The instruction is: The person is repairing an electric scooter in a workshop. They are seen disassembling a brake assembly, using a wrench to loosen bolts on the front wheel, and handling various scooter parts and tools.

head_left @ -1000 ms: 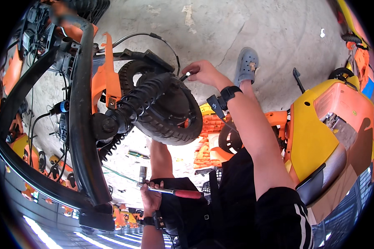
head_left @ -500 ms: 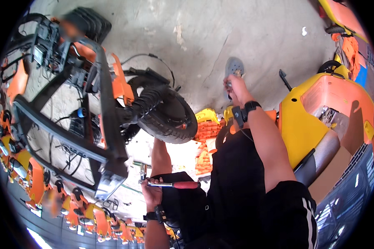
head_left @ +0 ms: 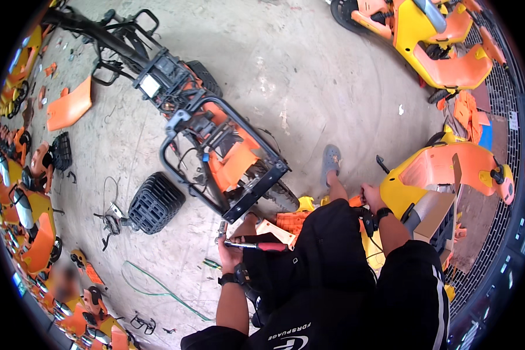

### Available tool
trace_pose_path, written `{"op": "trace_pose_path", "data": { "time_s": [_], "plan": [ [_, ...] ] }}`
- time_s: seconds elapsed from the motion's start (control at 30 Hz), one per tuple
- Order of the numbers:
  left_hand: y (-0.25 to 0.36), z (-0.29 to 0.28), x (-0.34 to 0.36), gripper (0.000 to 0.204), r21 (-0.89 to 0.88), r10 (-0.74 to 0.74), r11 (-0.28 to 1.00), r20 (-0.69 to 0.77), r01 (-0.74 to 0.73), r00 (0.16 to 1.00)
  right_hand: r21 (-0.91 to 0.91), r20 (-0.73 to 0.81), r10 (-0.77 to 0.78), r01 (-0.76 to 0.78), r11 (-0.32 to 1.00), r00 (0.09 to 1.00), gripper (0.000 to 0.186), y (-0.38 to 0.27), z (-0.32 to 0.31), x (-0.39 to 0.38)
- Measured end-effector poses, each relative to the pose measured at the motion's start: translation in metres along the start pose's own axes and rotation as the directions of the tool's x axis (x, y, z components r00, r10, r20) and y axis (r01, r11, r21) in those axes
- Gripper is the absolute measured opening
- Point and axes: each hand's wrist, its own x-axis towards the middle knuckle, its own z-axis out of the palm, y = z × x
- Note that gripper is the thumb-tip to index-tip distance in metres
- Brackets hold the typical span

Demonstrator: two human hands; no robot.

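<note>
My left hand (head_left: 230, 255) is wrapped round a ratchet wrench (head_left: 272, 247) with a red handle and a metal socket end, held across my left thigh. Just beyond it stands a stripped scooter frame (head_left: 259, 194) of black tubing, with wiring and orange panels inside it. The scooter's rear wheel (head_left: 284, 197) shows partly from under the frame. My right hand (head_left: 372, 197) is closed in front of my right knee, close to a yellow and orange scooter body (head_left: 399, 179). Whether it holds a small part is hidden. A grey clog (head_left: 331, 157) is on my foot.
A black basket (head_left: 156, 203) lies on the floor left of the frame, with a green strap (head_left: 163, 290) nearer me. An orange panel (head_left: 70, 105) lies far left. Beside the right scooter body stands a cardboard box (head_left: 438, 219). Another scooter (head_left: 423, 49) is at upper right.
My view has risen and pulled back, showing more floor and scooters. My right hand has drawn back from near the clog toward my right knee. The ratchet wrench stays in my left hand.
</note>
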Motion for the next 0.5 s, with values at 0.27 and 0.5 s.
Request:
{"op": "trace_pose_path", "data": {
  "time_s": [0.27,0.5],
  "plan": [
    [0.162,-0.059,0.0,0.029,-0.037,0.172,0.983,-0.141,-0.179,0.975,0.19,-0.159,0.14,-0.109,0.976,0.977,0.029,0.053,0.003,-0.184],
    [0.292,-0.138,-0.033,0.038,0.158,0.296,0.953,-0.307,-0.259,0.904,-0.002,-0.153,-0.477,0.482,0.876,0.865,0.028,-0.016,0.058,-0.194]
  ]
}}
